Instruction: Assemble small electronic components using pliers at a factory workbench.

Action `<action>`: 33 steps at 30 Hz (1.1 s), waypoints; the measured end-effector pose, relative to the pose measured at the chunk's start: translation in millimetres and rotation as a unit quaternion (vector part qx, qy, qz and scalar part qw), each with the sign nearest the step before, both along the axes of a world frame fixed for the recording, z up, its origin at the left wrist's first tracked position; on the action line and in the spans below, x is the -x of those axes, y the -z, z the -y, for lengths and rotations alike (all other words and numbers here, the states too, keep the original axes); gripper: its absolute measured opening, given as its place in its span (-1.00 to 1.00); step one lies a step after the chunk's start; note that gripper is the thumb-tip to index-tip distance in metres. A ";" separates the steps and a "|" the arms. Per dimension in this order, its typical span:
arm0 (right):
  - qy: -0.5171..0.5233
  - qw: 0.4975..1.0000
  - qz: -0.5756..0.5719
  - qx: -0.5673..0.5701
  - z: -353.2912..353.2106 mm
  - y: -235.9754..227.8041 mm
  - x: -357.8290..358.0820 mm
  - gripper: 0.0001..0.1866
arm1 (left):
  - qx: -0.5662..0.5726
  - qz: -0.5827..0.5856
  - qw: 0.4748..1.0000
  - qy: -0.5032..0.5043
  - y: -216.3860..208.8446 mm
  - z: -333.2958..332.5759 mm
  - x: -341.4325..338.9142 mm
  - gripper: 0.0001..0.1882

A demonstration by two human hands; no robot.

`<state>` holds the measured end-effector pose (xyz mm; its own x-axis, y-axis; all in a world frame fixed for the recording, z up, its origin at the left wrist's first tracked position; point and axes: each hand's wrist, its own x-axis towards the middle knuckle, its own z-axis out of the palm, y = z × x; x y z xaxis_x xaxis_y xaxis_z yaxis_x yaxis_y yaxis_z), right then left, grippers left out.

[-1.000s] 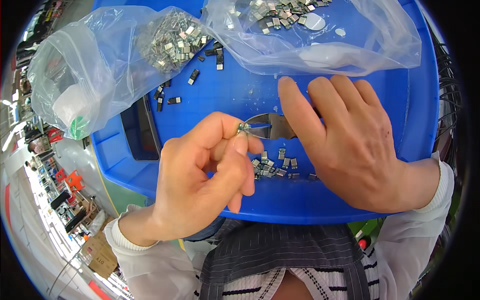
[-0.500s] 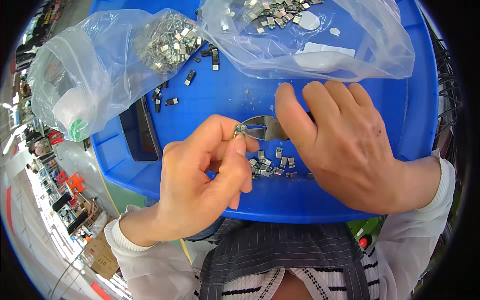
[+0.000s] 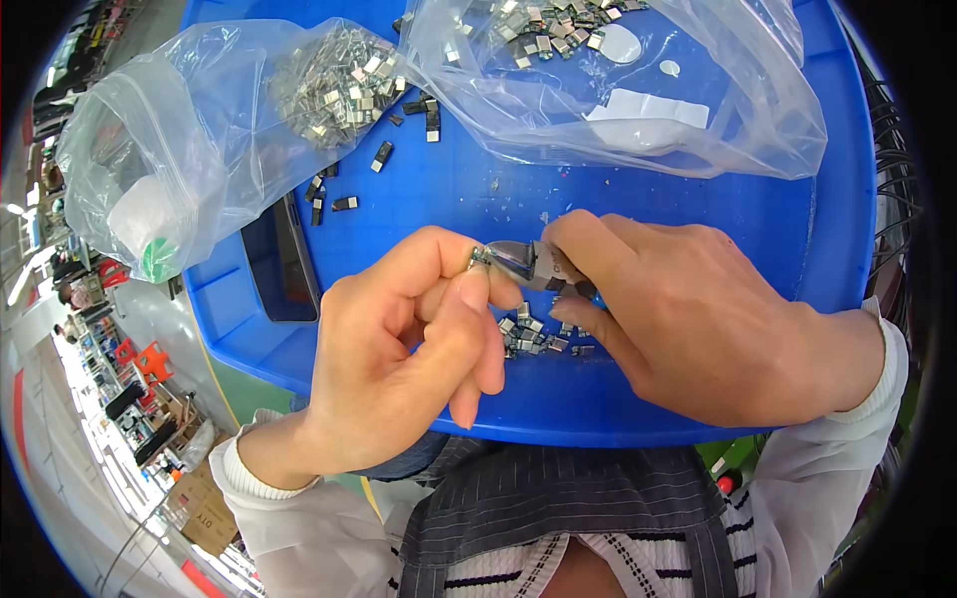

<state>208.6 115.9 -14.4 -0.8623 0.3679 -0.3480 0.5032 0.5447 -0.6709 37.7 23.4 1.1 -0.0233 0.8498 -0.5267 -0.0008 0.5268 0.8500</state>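
Between thumb and forefinger, my left hand (image 3: 399,349) pinches a small connector with a green circuit board (image 3: 478,257), mostly covered by the fingertips. My right hand (image 3: 708,319) is wrapped round a pair of metal cutting pliers (image 3: 550,265), whose handles are largely hidden in the palm. The plier tips reach the connector at my left fingertips; whether they bite on it is too small to tell. Just below the pliers, a loose pile of small metal connectors (image 3: 528,334) lies on the blue tray (image 3: 439,194), partly behind my hands.
A clear bag full of small connectors (image 3: 339,90) lies at the far left, beside a dark phone (image 3: 279,259). Several black-and-silver connectors (image 3: 382,155) are scattered near it. At the back right, another open clear bag (image 3: 758,130) holds connectors and a white paper piece (image 3: 648,108).
My right hand has turned and closed further round the pliers, and its thumb now shows underneath. The plier head has tilted slightly. My left hand keeps its pinch almost in place.
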 end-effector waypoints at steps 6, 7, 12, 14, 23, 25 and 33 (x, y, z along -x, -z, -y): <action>0.024 0.961 -0.073 -0.265 8.6 17.8 0.5 -0.61 | 0.011 0.019 1.000 -0.003 -0.4 -0.7 -0.1 -0.84; 0.024 0.961 -0.073 -0.265 9.0 18.0 1.3 -0.61 | 0.011 0.019 1.000 -0.003 -0.1 -0.5 -0.3 -0.84; 0.033 0.929 -0.058 -0.365 11.3 19.2 4.5 -0.65 | -0.045 -0.046 0.998 0.024 3.2 2.0 -1.5 -0.85; 0.034 0.919 -0.057 -0.389 11.2 20.4 5.2 -0.66 | -0.048 -0.057 0.997 0.030 3.3 2.6 -1.5 -0.85; 0.040 0.902 -0.074 -0.424 10.1 25.9 6.2 -0.68 | -0.053 -0.096 0.993 0.047 3.7 3.4 -3.1 -0.86; 0.036 0.900 -0.064 -0.429 10.3 25.5 6.2 -0.68 | -0.062 -0.110 0.990 0.055 4.0 3.8 -3.0 -0.86; 0.038 0.897 -0.050 -0.437 13.8 26.3 6.5 -0.68 | -0.054 -0.102 0.992 0.048 3.5 4.1 -3.9 -0.86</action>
<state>202.2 102.1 -40.7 -0.8336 0.5220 0.1807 0.5227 0.8512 -0.0476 41.6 19.3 -2.4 -0.0357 0.9047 -0.4246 0.2231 0.4213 0.8790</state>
